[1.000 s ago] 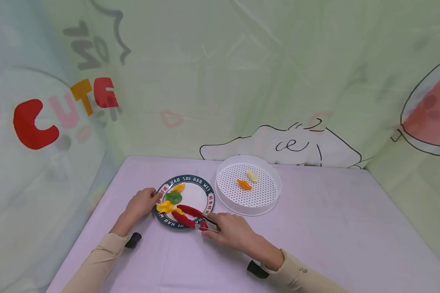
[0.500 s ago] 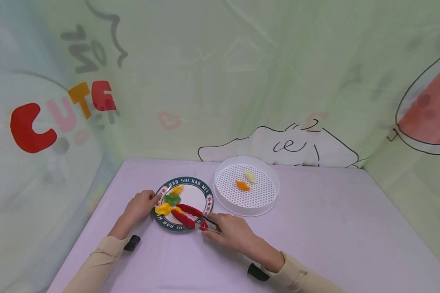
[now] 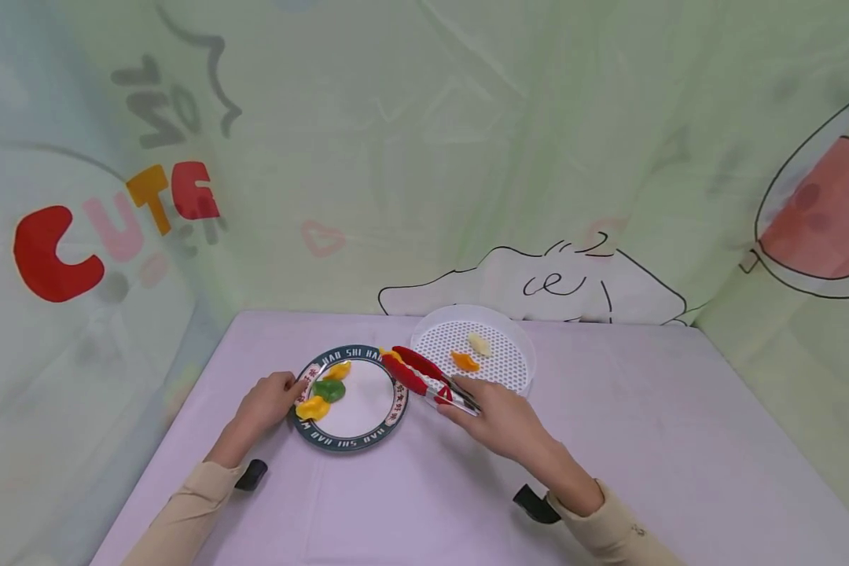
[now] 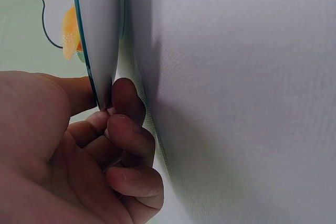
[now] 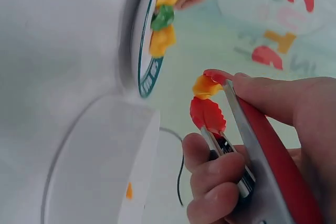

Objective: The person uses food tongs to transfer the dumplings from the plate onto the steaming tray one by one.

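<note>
1. a small yellow-orange piece (image 5: 206, 86) is pinched between the red tips of the tongs (image 3: 417, 371), in the air between the plate (image 3: 391, 405) and the white perforated tray (image 3: 516, 384); the hold looks shallow, right at the tips, so the piece could slip and drop onto the purple tablecloth (image 3: 644, 440) if the squeeze eases.
2. the right hand (image 3: 498, 413) has its fingers curled round the tong handles, pressing them together; a tilt of the wrist could let the piece slide out.
3. the left hand (image 3: 265, 397) pinches the plate's near rim, thumb over the edge; a tug could shift the plate and the yellow, green and orange pieces on it.
4. hard to make out: the held piece is nearly hidden behind the tongs in the head view; the left wrist view shows mostly the plate's underside and cloth; the right wrist view cuts off the tray, with only a fleck of orange showing inside.
</note>
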### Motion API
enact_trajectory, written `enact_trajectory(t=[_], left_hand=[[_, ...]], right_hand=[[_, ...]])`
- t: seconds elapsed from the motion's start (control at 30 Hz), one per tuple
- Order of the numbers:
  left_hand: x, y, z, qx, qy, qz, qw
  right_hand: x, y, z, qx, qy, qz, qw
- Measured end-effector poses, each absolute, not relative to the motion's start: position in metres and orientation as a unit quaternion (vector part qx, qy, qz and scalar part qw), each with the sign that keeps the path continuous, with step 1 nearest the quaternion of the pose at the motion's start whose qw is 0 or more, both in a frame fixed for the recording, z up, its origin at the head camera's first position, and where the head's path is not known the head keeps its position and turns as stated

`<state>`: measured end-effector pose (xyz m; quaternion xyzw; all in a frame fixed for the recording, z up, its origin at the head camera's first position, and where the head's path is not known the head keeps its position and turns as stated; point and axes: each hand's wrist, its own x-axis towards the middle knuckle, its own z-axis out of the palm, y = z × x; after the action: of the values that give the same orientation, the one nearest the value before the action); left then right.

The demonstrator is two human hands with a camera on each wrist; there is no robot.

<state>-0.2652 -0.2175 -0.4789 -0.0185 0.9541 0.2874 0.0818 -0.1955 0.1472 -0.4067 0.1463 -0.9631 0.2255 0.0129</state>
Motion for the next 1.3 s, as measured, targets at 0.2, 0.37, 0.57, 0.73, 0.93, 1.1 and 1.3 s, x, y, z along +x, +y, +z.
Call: enact_trajectory(t=[0.2, 0.37, 0.57, 0.73, 0.93, 1.1, 1.3], left_hand=[[-0.264, -0.218, -0.481, -0.016, 0.954, 0.287, 0.079], [-0.263, -0.219, -0.482, -0.018, 0.954, 0.289, 0.082], [-0.261, -0.218, -0.483, -0.018, 0.953, 0.293, 0.080], [-0.260, -0.217, -0.483, -0.015, 0.952, 0.294, 0.083], [-0.260, -0.217, -0.483, -0.015, 0.953, 0.290, 0.079], [-0.261, -0.218, -0.483, -0.010, 0.953, 0.291, 0.079], [-0.264, -0.217, -0.478, -0.008, 0.956, 0.285, 0.073]], right_hand=[[-0.200, 0.174, -0.404, 0.110, -0.971, 0.211, 0.014], [-0.205, 0.189, -0.411, 0.093, -0.977, 0.194, -0.004], [-0.212, 0.195, -0.416, 0.089, -0.982, 0.166, -0.021], [-0.215, 0.195, -0.415, 0.081, -0.985, 0.143, -0.047], [-0.215, 0.193, -0.412, 0.078, -0.987, 0.129, -0.056], [-0.211, 0.192, -0.404, 0.069, -0.988, 0.129, -0.049], [-0.207, 0.186, -0.398, 0.058, -0.986, 0.151, -0.025]])
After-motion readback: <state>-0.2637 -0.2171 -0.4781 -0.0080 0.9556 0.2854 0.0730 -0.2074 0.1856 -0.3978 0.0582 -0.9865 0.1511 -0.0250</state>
